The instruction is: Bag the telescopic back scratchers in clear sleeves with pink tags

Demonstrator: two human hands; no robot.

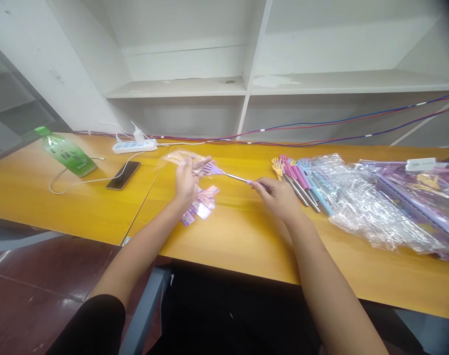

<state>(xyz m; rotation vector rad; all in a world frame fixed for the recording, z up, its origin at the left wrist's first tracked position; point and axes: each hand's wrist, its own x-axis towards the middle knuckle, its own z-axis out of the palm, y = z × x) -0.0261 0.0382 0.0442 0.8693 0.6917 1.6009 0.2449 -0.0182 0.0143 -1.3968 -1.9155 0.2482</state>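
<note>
My right hand (278,197) is closed on the handle end of a back scratcher (236,177) with a thin metal rod and a purple claw head. The claw head points left and lies at the fingers of my left hand (187,181). A clear plastic bag (183,157) is pinched in my left hand and spreads out behind it; whether the claw is inside the bag I cannot tell. Under my left hand, small printed pink and purple cards (204,203) lie in a loose pile on the table.
Right of my right hand lie several back scratchers (301,180) in yellow, pink and blue. Beyond them are clear plastic bags (379,212) and a purple package (424,197). At left are a green bottle (69,155), a phone (123,175) and a power strip (134,145). Cables (301,125) run along the back.
</note>
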